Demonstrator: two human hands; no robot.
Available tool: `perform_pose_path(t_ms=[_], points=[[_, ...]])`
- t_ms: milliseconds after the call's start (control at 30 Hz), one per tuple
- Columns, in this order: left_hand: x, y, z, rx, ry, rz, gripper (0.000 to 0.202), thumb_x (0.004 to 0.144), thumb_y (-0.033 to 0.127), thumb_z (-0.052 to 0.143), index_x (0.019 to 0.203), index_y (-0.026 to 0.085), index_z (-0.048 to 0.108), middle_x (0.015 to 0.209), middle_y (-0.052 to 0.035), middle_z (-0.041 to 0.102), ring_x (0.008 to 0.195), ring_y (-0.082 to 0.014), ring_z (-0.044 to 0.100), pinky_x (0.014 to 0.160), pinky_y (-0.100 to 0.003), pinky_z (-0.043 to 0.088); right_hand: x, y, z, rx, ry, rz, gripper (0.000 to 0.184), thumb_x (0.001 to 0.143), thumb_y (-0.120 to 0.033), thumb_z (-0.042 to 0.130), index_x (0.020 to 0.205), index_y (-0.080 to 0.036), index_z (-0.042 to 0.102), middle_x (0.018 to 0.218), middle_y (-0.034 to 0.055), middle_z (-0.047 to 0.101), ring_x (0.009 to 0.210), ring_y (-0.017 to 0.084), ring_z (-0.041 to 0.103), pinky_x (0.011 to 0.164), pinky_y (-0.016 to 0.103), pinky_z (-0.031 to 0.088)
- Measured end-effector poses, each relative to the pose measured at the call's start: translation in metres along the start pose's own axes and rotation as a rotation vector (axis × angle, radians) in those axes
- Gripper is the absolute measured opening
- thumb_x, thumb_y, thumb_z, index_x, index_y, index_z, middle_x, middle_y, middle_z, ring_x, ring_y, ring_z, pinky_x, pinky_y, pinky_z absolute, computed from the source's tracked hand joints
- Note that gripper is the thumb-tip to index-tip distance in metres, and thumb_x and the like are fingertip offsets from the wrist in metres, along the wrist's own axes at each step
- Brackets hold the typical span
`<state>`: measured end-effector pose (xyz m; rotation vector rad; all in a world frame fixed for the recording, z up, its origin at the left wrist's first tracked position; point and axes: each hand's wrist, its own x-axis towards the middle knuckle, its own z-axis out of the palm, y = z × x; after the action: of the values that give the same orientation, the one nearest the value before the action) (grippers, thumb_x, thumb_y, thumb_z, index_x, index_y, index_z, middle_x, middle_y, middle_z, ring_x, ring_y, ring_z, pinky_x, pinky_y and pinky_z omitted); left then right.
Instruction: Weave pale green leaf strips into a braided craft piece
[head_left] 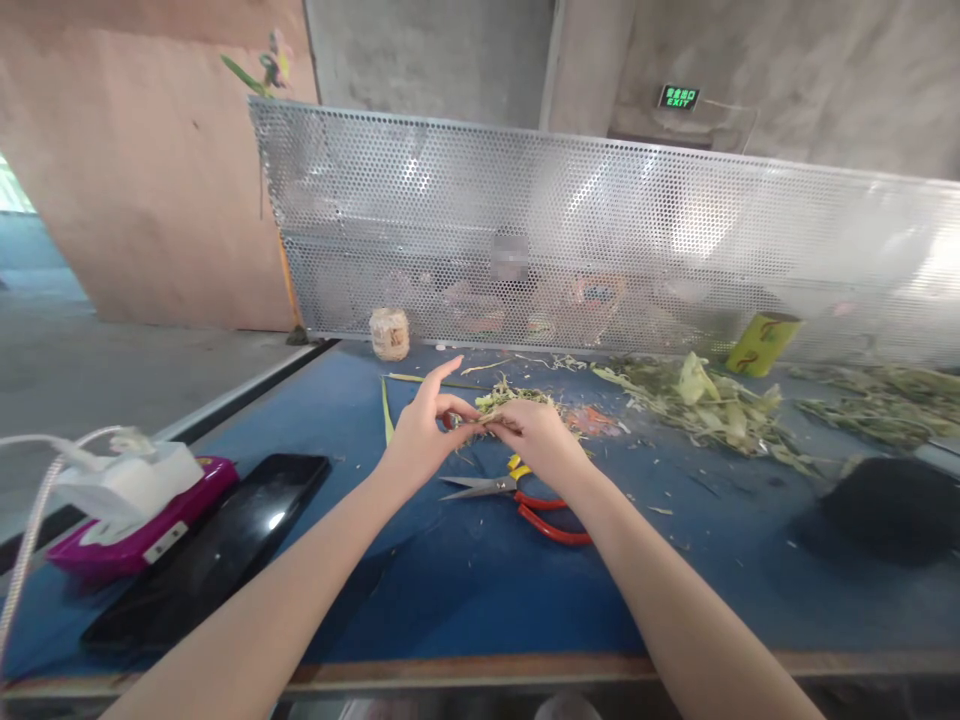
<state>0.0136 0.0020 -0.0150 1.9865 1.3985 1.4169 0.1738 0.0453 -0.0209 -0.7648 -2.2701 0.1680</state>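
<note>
Both my hands meet over the blue table (465,590), pinching a small bundle of pale green leaf strips (504,400). My left hand (424,435) pinches the bundle's left end with thumb and middle fingers, its index finger stretched up. My right hand (536,435) is closed round the bundle's right part, knuckles up. Just below the hands lie red-handled scissors (525,495) with their blades pointing left.
A black phone (217,545) and a magenta device with a white charger (131,500) lie at the left. Leaf scraps (697,400) litter the back right by a yellow cup (761,343). A small roll (389,333) stands before a perforated metal screen (600,240). A dark object (885,510) sits at the right.
</note>
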Motion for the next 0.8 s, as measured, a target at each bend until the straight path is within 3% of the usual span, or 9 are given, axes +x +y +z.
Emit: perform_pose_path(t_ms=[167,433,600,800], points=[[0.002,0.002,0.000,-0.148,0.047,-0.055,0.074,0.061,0.022,0.066,0.126,0.017,0.032,0.068,-0.0016,0.066,0.059,-0.0122,0.053,0.058,-0.026,0.039,0.000,-0.003,0.002,0.087,0.024,0.066,0.015,0.075,-0.012,0.052,0.078,-0.019,0.065,0.076,0.0028,0.065,0.068,0.012,0.057,0.062,0.021,0.041],[0.004,0.000,0.002,-0.460,0.083,-0.200,0.080,0.056,0.021,0.071,0.126,0.016,0.032,0.060,0.0029,0.059,0.052,-0.0089,0.051,0.053,-0.023,0.038,0.001,-0.006,0.005,0.409,0.007,0.317,0.019,0.074,-0.028,0.052,0.077,-0.015,0.065,0.061,0.0006,0.059,0.051,0.009,0.048,0.050,0.020,0.036],[0.005,-0.002,0.004,-0.621,0.092,-0.247,0.080,0.056,0.019,0.072,0.126,0.014,0.033,0.061,0.0044,0.058,0.059,-0.0094,0.054,0.061,-0.024,0.041,0.001,-0.011,0.002,0.504,0.019,0.383,0.021,0.073,-0.032,0.052,0.072,-0.014,0.063,0.053,-0.0020,0.050,0.046,0.007,0.042,0.046,0.020,0.033],[0.004,-0.001,0.008,-0.765,0.100,-0.300,0.076,0.055,0.015,0.072,0.123,0.011,0.037,0.057,0.0061,0.058,0.058,-0.0083,0.054,0.064,-0.024,0.041,0.000,-0.015,0.009,0.500,-0.059,0.354,0.032,0.070,-0.042,0.055,0.082,-0.014,0.063,0.048,-0.0044,0.042,0.043,0.006,0.034,0.042,0.019,0.027]])
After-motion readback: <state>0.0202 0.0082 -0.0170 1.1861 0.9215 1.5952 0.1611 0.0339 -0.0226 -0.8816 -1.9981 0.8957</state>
